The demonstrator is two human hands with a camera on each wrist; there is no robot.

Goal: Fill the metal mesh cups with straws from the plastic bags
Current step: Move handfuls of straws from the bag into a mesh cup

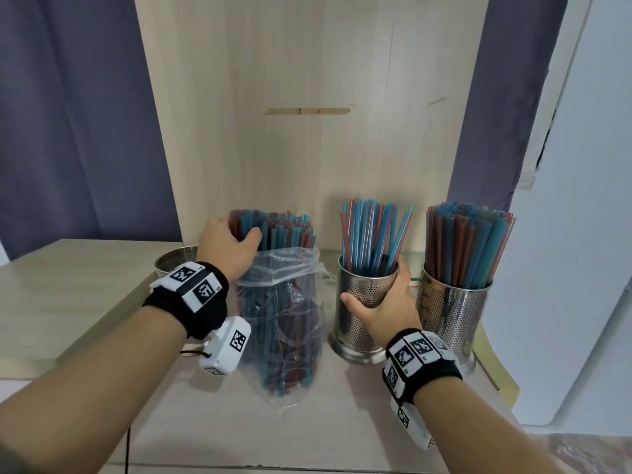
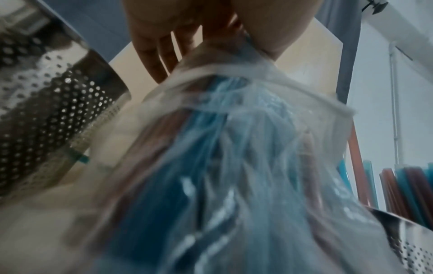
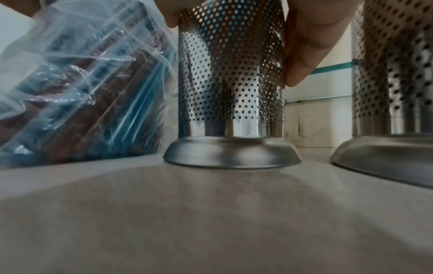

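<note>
perforated steel cup (image 1: 367, 302) wrapped by the right hand (image 1: 383, 302) — left hand (image 1: 229, 246) grips bagged straws (image 1: 273, 230).

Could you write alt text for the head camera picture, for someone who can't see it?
A person's left hand grips a bunch of red and blue straws standing in a clear plastic bag, while the right hand holds a half-filled metal mesh cup. A fuller cup stands at right; another cup's rim shows behind the left wrist.

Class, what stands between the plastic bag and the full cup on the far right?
The half-filled mesh cup, held by the right hand; the head view shows it.
</note>
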